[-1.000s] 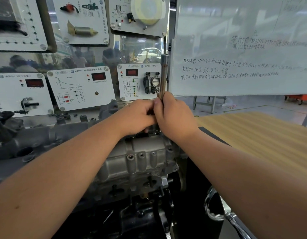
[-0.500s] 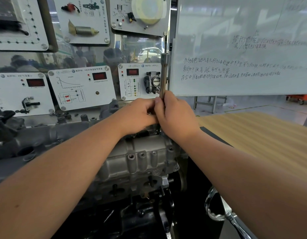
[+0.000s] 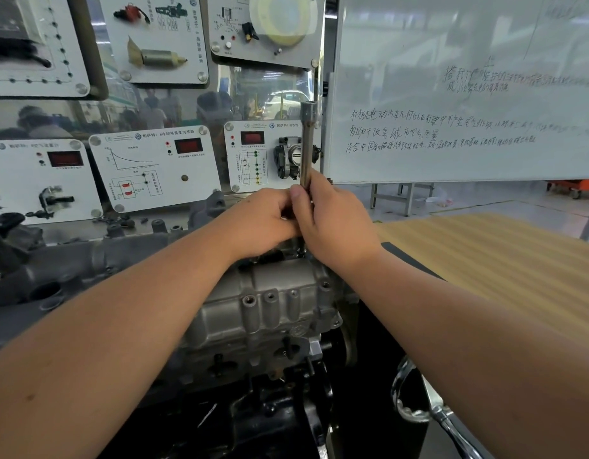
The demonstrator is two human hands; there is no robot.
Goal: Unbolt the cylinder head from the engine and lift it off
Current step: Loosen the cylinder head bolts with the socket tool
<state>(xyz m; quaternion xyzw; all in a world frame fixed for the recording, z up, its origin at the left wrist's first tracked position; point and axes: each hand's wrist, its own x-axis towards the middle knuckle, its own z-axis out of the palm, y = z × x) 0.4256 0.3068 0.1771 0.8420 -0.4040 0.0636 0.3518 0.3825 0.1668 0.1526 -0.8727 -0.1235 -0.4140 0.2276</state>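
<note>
Both arms reach in from the near edge and meet over the top of the engine (image 3: 263,313). The right hand (image 3: 333,223) has its fingers and thumb curled round a long metal wrench (image 3: 307,144), which stands upright and rises well above the fist, in front of the whiteboard (image 3: 468,94). The wrench's lower end runs down past the hand to the head's top far right corner, where a small dark bolt (image 3: 300,250) shows just under the fist. The left hand (image 3: 263,220) sits tight against the right one, knuckles up, fingers curled in toward the wrench shaft; what they close on is hidden behind the right thumb, so I cannot tell whether they grip it. The head (image 3: 270,286) lies directly beneath and nearer than both hands, grey cast metal with a row of round bosses across its near face, seated on the darker block below. To the left, the dark manifold (image 3: 71,266) stretches away under the left forearm. Far behind, white sensor panels (image 3: 154,170) hang on the wall. On the right, a wooden table (image 3: 485,260) lies well apart from the hands, and a chrome handle (image 3: 415,399) curves up near the right forearm
</note>
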